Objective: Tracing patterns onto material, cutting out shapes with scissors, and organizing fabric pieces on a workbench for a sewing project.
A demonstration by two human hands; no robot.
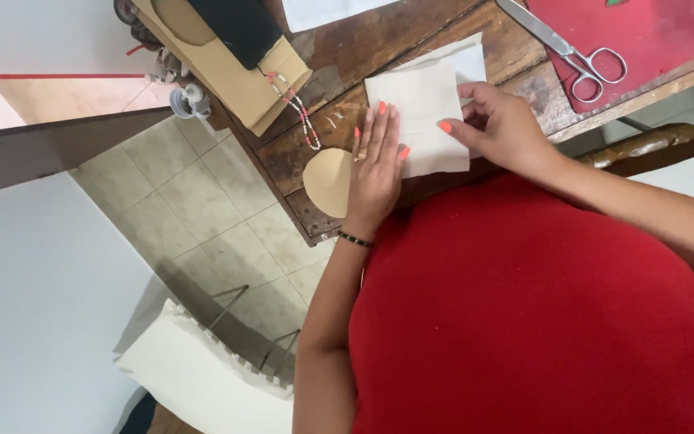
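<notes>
The left hand (377, 165) lies flat and open, palm down, fingers stretched over the near-left part of a folded white cloth (423, 112) on the wooden desk (339, 56). The right hand (498, 120) is curled at the cloth's right edge, thumb and fingers pinching that edge. The cloth lies near the desk's front edge, just ahead of the person's red top, with a second white layer showing behind it toward the far side.

Just left of the left hand, partly under its heel, lies a round tan cardboard disc (327, 181) that juts a little over the desk's edge. Farther left and back is a flat brown cardboard package (234, 76), rectangular and set at a slant, with a black flat object (238, 24) on top of it and a string of pink and white beads (299, 108) trailing from its corner across the wood. At the far right a pair of metal scissors (572, 52) lies on a red mat (652, 32), well apart from both hands. A small spool-like item (186, 98) sits at the desk's left corner. Below the desk, tan floor tiles (194, 209) and a white ruffled cloth (202, 378) show
</notes>
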